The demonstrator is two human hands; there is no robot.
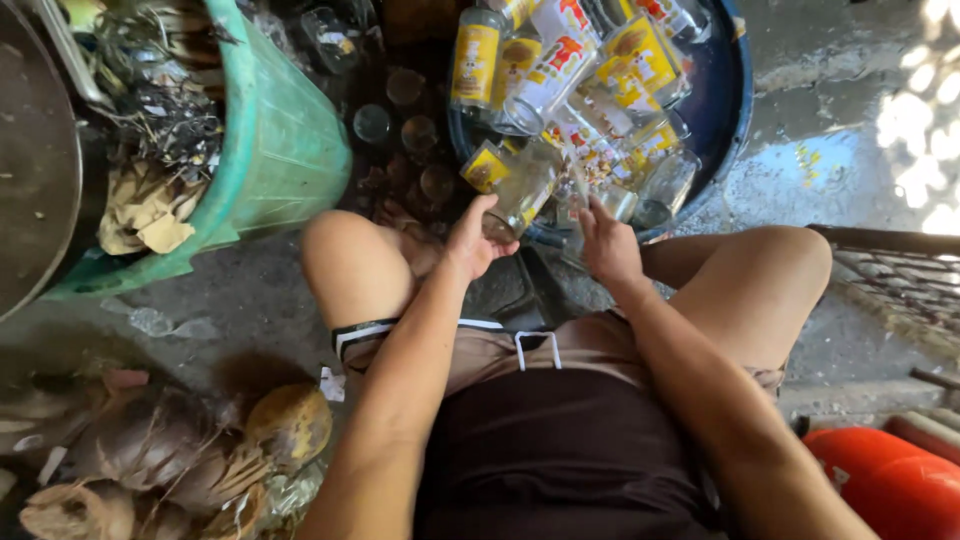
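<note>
While left hand (478, 240) grips it, glass bottle (522, 195) lies tilted, mouth twd person.

Glass, plastic, husk, concrete.
Clear glossy glass bottles (590, 90) with yellow paper labels; dark blue plastic tub (728, 110), smooth, wet sheen. Green plastic bin (285, 150), scuffed matt. Coconuts (200, 450) rough, fibrous husk. Floor (240, 290) coarse grey concrete. Orange container (890, 485) glossy plastic.
</note>
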